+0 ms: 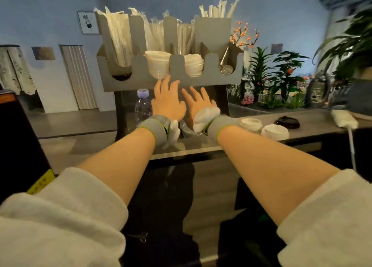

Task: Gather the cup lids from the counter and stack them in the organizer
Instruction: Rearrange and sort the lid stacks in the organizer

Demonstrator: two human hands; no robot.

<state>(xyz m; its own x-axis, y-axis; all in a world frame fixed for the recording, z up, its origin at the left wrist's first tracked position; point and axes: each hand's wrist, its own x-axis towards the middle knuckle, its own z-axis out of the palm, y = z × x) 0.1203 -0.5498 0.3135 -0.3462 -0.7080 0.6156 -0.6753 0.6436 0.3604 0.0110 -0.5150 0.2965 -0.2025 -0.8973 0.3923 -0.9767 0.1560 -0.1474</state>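
A grey organizer on the counter holds 2 lid stacks, both hands, left and right, reach toward it spread and empty, while 2 white lids and 1 black lid lie right.

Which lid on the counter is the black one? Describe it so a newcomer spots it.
Start at the grey organizer, then follow the counter to its right. Past two white lids lies the black lid, farthest right. It is the only dark lid there.
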